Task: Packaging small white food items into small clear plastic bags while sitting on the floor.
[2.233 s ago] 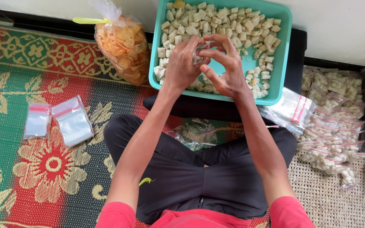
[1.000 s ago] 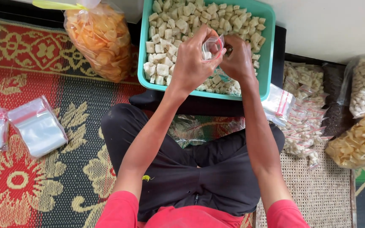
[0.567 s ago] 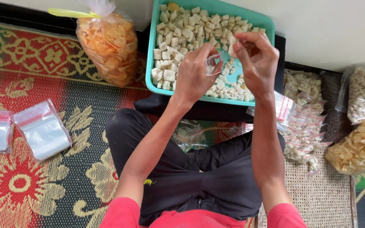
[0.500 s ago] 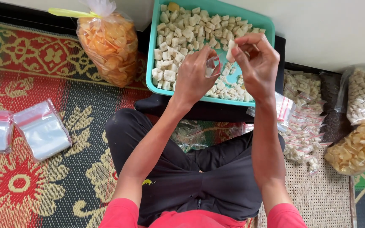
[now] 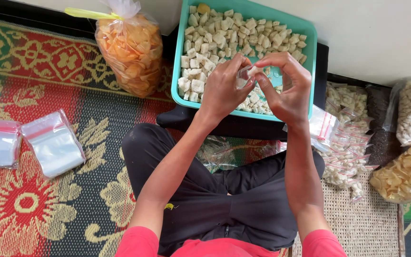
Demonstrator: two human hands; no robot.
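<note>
Above the teal plastic tray [image 5: 310,43] of pale cubed crackers [image 5: 210,38], both hands [image 5: 258,88] pinching one small clear crinkly bag [image 5: 244,75].

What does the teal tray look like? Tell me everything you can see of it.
The teal tray is a shallow rectangular bin, plastic by its look, with a raised rim and rounded corners. It sits flat on a dark low stand ahead of the seated person's crossed legs, tight to the pale wall. Pale, cube-like snack pieces fill most of it, thinning near its right side, where bare teal bottom shows. The left hand and right hand hover above it, pinching a small clear bag.
</note>
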